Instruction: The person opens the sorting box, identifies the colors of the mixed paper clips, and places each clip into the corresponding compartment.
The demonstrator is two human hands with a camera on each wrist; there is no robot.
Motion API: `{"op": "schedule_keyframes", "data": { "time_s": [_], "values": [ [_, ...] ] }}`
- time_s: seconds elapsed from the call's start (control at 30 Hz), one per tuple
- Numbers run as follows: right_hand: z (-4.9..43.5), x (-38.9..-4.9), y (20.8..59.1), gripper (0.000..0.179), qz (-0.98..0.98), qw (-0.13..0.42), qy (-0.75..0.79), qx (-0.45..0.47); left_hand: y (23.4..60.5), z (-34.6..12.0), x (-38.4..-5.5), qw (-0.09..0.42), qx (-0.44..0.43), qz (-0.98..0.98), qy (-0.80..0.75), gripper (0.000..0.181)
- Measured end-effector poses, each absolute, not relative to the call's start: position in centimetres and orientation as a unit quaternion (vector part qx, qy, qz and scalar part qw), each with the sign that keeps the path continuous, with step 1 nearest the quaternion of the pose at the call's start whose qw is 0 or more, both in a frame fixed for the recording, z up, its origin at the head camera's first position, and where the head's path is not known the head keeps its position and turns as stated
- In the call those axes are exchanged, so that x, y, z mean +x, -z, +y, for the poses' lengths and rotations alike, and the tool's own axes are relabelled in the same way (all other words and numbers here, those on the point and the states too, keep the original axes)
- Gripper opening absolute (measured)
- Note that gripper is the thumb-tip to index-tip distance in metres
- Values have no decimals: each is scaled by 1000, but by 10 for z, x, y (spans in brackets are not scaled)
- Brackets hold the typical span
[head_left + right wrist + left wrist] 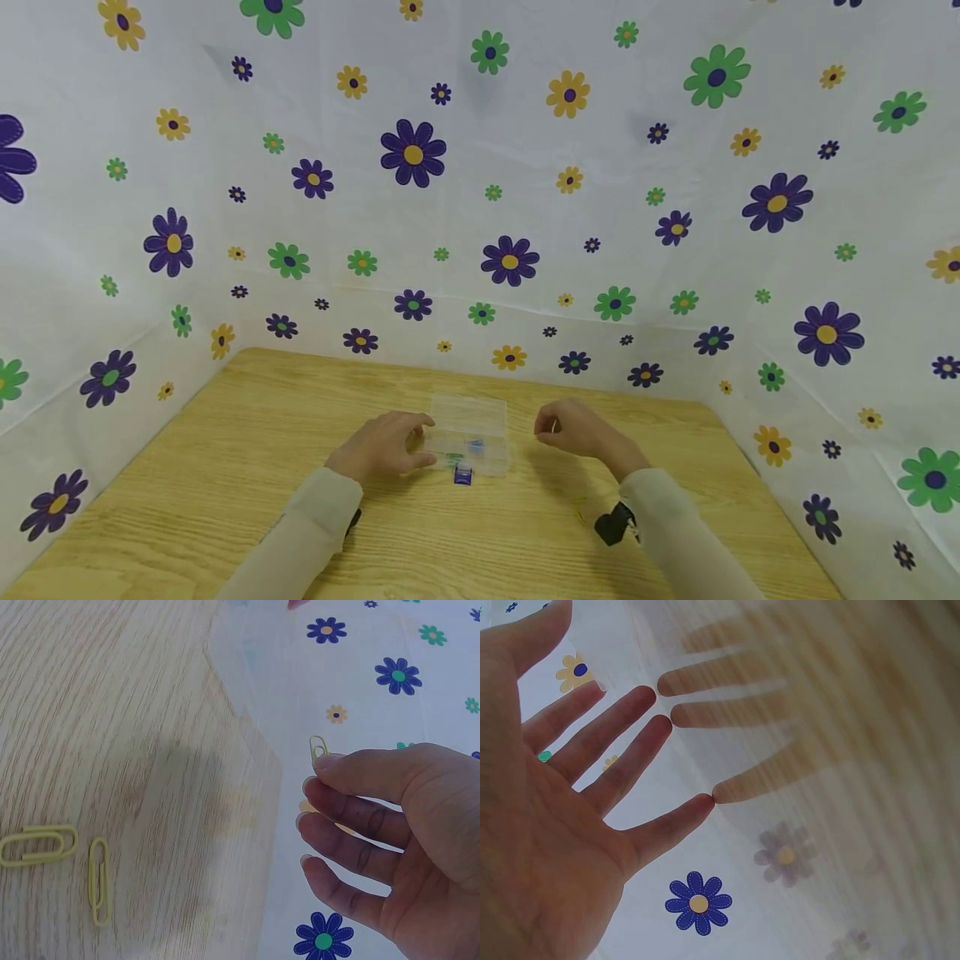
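Observation:
A clear plastic box (491,460) lies on the wooden table with its transparent lid (468,410) laid back behind it. Small blue pieces (476,446) and green pieces (454,458) show inside. My left hand (386,443) is at the box's left side; in the left wrist view its fingers (641,761) are extended, holding nothing. To the right of the box, my right hand (577,427) pinches a yellow paper clip (319,747) between thumb and index finger. Just in front of the box sits a small dark blue clip (462,476).
Two more yellow paper clips, one lying sideways (39,845) and one lengthwise (99,882), rest on the table (465,550) near my right wrist. A white flower-print cloth (450,217) hangs behind the table and along both sides.

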State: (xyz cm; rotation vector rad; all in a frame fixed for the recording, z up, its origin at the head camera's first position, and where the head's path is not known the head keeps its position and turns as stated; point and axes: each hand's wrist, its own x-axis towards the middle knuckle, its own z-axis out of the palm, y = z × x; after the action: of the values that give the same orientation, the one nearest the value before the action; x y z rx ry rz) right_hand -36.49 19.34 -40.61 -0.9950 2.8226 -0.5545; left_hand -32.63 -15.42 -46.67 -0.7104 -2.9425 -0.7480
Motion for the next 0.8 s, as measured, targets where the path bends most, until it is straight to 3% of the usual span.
{"op": "schedule_keyframes", "data": {
  "time_s": [0.8],
  "values": [
    [172,-360,411,6,914,48,185,-359,470,-154,-328,19,-228,-944,236,60]
  ]
}}
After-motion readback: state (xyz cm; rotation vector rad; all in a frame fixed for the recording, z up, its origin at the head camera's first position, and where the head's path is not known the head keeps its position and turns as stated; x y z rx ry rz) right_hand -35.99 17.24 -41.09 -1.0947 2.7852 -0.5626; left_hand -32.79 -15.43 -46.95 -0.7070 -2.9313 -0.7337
